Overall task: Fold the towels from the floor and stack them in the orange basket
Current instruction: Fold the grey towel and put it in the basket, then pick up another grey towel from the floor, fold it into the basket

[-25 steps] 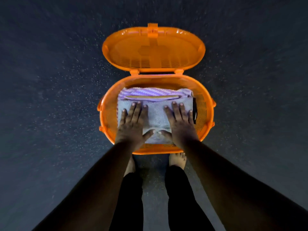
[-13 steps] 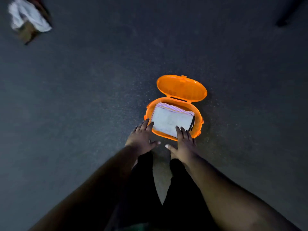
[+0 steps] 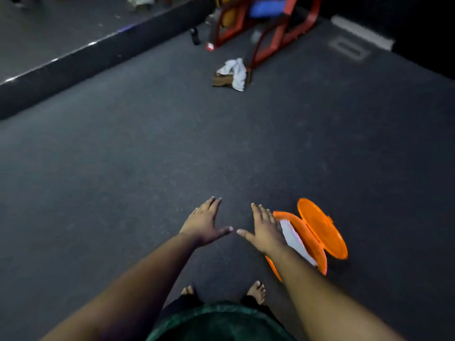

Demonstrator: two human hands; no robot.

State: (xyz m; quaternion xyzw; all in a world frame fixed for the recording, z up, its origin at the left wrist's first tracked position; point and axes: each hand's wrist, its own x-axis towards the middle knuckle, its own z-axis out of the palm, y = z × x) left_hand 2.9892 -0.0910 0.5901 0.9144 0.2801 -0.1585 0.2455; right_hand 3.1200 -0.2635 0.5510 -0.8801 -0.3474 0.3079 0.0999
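Observation:
The orange basket (image 3: 307, 238) stands on the dark floor at my lower right, its lid (image 3: 325, 232) hinged open to the right. A folded pale towel (image 3: 294, 238) lies inside it, partly hidden by my right forearm. My right hand (image 3: 264, 230) hovers flat and empty just left of the basket rim. My left hand (image 3: 204, 223) is spread, palm down, holding nothing, over bare floor. Far ahead, a crumpled white towel (image 3: 236, 70) lies on the floor over something brown.
A red metal frame (image 3: 266, 28) with a blue part stands behind the white towel. A raised dark ledge (image 3: 98, 60) runs diagonally across the upper left. Another pale heap (image 3: 141, 1) lies at the top edge. My bare feet (image 3: 257, 291) are below.
Both hands have lifted off the folded towel and out of the basket. My view has risen and swung left, so the basket now sits at the lower right and the far towel has come into view.

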